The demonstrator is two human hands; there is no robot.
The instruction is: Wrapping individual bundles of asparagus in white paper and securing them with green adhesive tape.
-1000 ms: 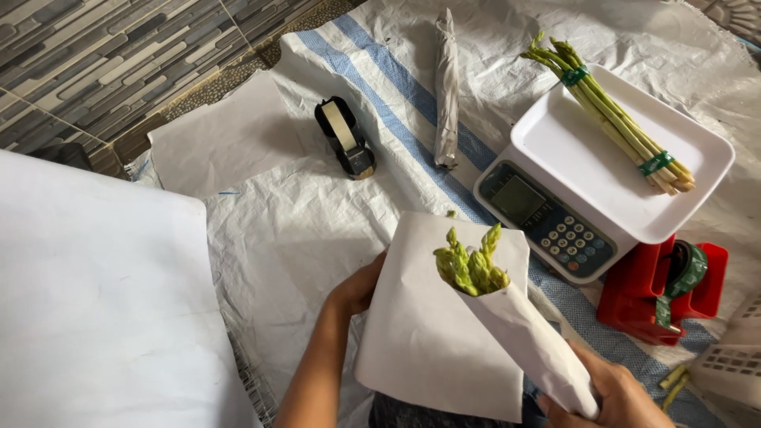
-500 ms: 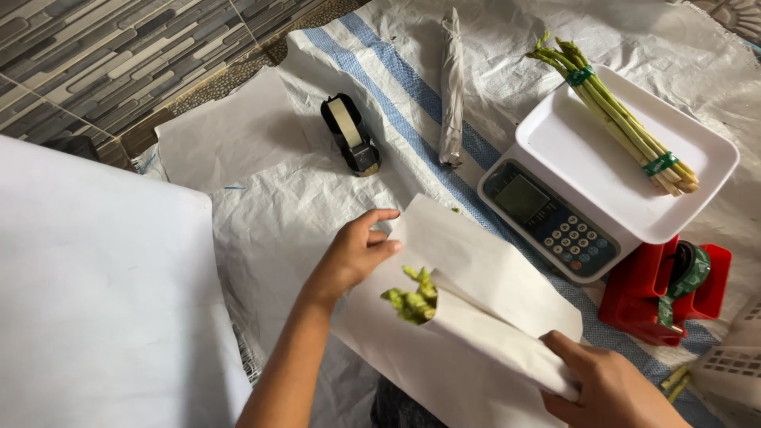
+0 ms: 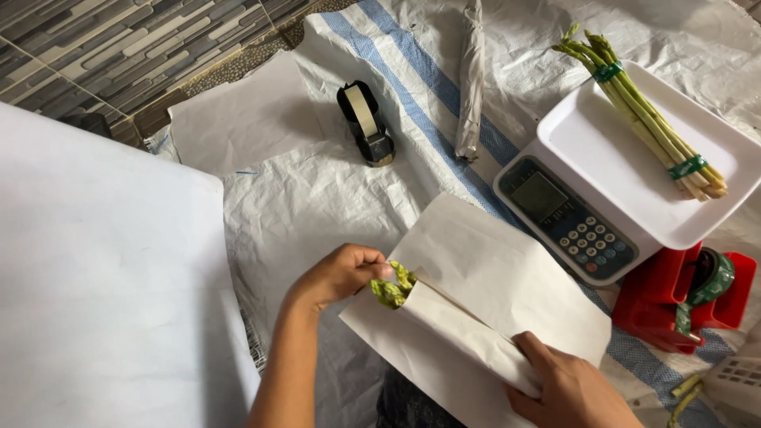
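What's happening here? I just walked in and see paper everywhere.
A person is rolling a bunch of asparagus in a sheet of white paper on a woven white ground sheet. The left hand pinches the green tips poking from the roll; the right hand presses on the rolled end. Another banded asparagus bundle lies on a scale. A wrapped roll and a black tape dispenser lie farther off.

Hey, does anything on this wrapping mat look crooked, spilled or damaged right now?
Nothing stands out. The banded green asparagus bundle lies whole on the white scale tray. The left hand touches green asparagus tips poking from a white paper wrap that the right hand holds down.
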